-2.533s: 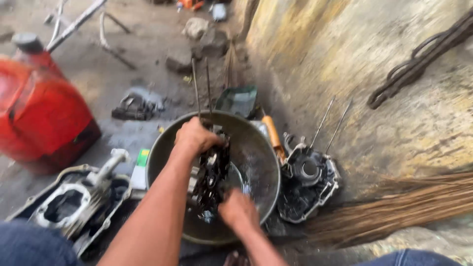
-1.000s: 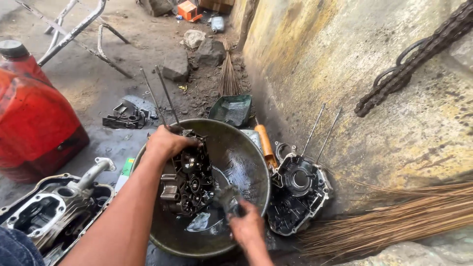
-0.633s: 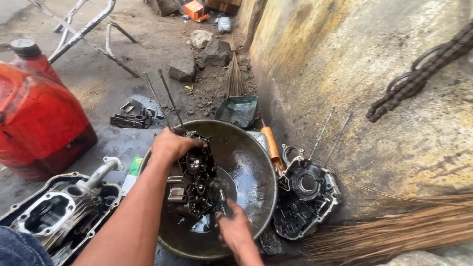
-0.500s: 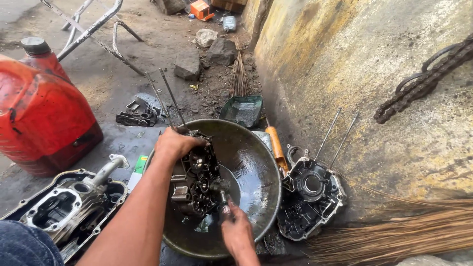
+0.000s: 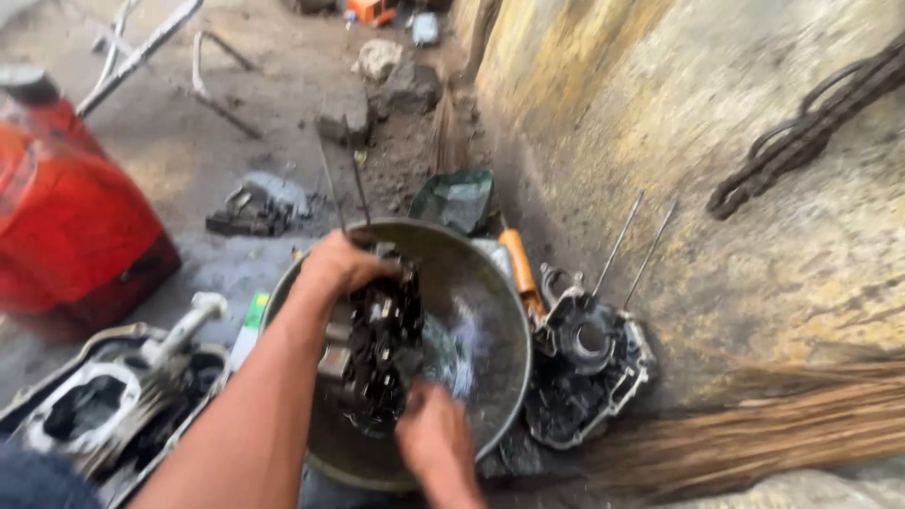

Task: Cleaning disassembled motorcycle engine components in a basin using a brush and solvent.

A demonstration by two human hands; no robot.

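While the frame is motion-blurred, the left hand (image 5: 344, 264) is clearly closed over the top edge of the dark engine casing (image 5: 377, 349), standing it on edge inside the metal basin (image 5: 500, 302) (oily liquid at the bottom). Right hand (image 5: 432, 438) sits at the casing's lower edge, fingers curled; can't tell what it holds. Second casing half (image 5: 589, 363) leans against the wall (image 5: 679, 123), just beside the basin.

Red jerrycan (image 5: 71, 221) far left. Grey engine cover (image 5: 104, 410) lower left. Second crankcase half (image 5: 589, 372) leans against yellowed wall (image 5: 679, 113). Orange-handled tool (image 5: 521, 273) between. Chain (image 5: 806, 127) hangs on wall. Broom bristles (image 5: 754, 429) lower right.
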